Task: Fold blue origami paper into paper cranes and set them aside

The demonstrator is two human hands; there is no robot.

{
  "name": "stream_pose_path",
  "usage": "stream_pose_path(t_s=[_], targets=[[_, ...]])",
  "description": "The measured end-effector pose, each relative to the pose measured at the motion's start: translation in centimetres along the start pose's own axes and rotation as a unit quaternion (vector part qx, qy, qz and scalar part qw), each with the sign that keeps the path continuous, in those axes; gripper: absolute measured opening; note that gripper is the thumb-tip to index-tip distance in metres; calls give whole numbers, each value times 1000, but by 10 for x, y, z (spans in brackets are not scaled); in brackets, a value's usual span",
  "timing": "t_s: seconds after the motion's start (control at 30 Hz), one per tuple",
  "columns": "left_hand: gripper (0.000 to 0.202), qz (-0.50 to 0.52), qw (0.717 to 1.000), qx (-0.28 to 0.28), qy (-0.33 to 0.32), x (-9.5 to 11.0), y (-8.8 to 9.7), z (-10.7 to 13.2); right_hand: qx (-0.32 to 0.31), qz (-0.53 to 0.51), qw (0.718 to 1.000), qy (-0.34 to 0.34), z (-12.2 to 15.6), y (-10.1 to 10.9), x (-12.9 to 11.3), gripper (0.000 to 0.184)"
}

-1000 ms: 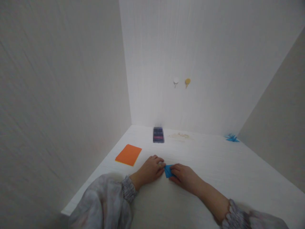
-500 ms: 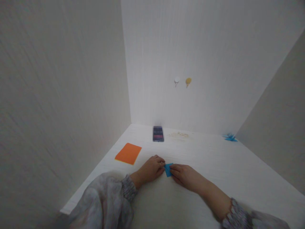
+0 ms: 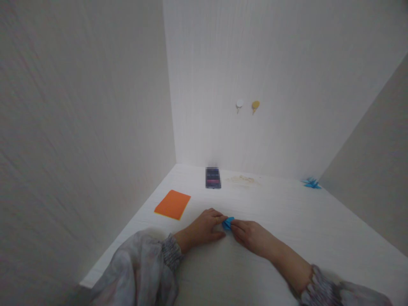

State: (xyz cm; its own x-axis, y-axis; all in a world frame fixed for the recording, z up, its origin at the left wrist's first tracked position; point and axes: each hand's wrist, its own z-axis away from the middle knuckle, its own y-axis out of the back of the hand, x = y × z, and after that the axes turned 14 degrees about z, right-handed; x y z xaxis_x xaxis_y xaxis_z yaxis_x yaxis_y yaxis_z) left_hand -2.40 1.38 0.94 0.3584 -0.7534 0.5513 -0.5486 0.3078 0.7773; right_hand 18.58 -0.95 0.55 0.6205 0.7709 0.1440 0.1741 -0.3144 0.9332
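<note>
Hands: left hand (image 3: 204,227) and right hand (image 3: 250,236), fingertips of both pinched shut on blue folded paper (image 3: 228,222), low at the white counter (image 3: 287,221). Orange sheet (image 3: 172,204): left of that paper, farther back. Dark blurred box (image 3: 213,177): behind it. Blue origami figure (image 3: 311,183): far right.

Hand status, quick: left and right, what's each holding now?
Left hand: closed, fingertips pinching the blue folded paper from its left side.
Right hand: closed, pinching the same paper from its right side.
</note>
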Motion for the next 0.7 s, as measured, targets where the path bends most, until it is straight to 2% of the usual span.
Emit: stream_pose_path(t_s=[0.1, 0.23, 0.33, 0.43, 0.5, 0.53, 0.63, 0.7], targets=[[44, 12, 1000, 17, 12, -2, -2, -2, 17, -41, 998, -51, -2, 2, -1, 24], [24, 82, 994, 48, 53, 1, -2, -5, 57, -144, 973, -168, -5, 3, -3, 22], [21, 182, 975, 86, 90, 3, -1, -5, 67, -246, 933, -255, -7, 0, -3, 23], [21, 266, 949, 122, 121, 2, -3, -6, 80, -395, 866, -295, -9, -5, -4, 27], [23, 320, 931, 113, 137, 3, -4, -7, 80, -472, 822, -308, -11, -10, -5, 32], [23, 348, 921, 103, 140, 4, -4, -8, 75, -491, 809, -314, -12, -12, -6, 33], [26, 401, 904, 71, 128, 6, -5, -8, 43, -502, 794, -340, -13, -18, -7, 27], [26, 380, 913, 69, 131, 6, -6, -7, 16, -488, 797, -356, -13, -20, -6, 23]])
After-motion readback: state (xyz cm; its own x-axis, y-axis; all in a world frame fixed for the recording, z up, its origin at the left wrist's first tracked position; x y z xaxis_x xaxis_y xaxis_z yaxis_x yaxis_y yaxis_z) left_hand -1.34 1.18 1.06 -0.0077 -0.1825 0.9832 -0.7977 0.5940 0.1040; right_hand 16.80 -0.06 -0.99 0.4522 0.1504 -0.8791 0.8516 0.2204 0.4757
